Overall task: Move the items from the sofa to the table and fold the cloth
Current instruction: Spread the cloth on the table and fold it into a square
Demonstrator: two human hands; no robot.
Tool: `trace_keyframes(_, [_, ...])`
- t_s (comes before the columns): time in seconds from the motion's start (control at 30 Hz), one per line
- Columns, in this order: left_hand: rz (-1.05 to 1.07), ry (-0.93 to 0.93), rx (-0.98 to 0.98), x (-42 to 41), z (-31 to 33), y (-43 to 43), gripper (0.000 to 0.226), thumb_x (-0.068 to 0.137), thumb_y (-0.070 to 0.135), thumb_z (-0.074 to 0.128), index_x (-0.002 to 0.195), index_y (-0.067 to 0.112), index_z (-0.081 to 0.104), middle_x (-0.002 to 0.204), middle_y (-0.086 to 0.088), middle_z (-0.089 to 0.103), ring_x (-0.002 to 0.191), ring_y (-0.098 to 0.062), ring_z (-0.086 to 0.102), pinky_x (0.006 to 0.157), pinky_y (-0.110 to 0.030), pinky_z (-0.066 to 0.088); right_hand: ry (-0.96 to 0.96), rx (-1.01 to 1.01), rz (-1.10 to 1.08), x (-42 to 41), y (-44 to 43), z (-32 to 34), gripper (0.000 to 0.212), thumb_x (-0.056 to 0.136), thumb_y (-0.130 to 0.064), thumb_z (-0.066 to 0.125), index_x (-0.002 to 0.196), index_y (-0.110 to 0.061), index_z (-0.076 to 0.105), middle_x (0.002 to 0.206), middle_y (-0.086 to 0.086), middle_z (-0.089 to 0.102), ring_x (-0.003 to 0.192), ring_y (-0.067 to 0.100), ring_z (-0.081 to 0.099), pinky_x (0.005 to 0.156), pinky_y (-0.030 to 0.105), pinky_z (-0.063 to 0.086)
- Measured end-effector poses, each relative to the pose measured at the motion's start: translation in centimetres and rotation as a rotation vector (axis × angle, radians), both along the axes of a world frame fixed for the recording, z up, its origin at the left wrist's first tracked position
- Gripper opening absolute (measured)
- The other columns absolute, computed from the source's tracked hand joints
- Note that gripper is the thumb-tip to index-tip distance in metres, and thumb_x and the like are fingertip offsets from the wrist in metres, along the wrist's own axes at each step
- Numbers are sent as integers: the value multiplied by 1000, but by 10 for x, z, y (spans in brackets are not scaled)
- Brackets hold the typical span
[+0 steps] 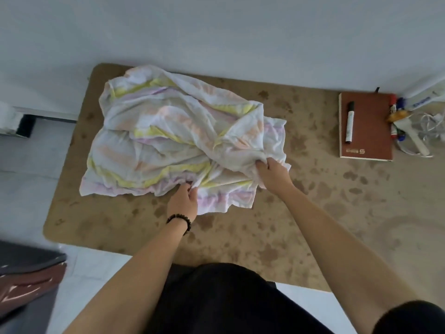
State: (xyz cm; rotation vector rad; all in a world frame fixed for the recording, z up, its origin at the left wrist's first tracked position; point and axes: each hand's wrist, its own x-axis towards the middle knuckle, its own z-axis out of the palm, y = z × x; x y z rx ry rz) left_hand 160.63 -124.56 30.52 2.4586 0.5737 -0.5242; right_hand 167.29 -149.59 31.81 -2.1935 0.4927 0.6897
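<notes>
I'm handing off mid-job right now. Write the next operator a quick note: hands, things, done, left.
The left hand grips the cloth at its near edge.
The right hand grips a bunched fold further right.
The cloth lies crumpled on the table, unfolded.
A notebook with a marker on it sits at the far right, pens beside it.
Done: these things are on the table.
Left: spread and fold the cloth.
</notes>
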Motion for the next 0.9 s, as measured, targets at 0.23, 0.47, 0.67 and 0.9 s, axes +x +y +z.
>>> trace_keyframes(0.23, [682,-160,257,31,47,118,42,105,24,32,132,-5,44,135,-29,49,122,-42,48,100,-50,36,-129,-301,-348,12,-89,18,47,103,-42,31,128,-7,51,124,19,61,114,39,56,84,39,40])
trace_keyframes(0.47, [465,8,335,20,50,101,57,95,20,46,146,4,28,147,-23,32,129,-41,39,103,-49,38,-14,-226,-229,-49,-63,4,38,102,-28,38,117,0,60,114,21,63,109,39,58,84,38,44])
trace_keyframes(0.67, [-533,-221,181,-8,22,-3,59,91,42,58,141,18,42,154,-8,30,140,-31,24,106,-47,36,-43,-116,98,-108,-15,5,30,95,-28,54,72,-10,48,68,1,49,69,25,52,56,31,34])
trace_keyframes(0.9, [-849,-2,299,-69,-20,-15,35,95,29,53,130,35,56,156,1,27,145,-23,18,111,-42,27,29,-55,-53,-151,-11,4,23,83,-37,70,89,-16,62,81,-4,64,74,8,58,58,23,43])
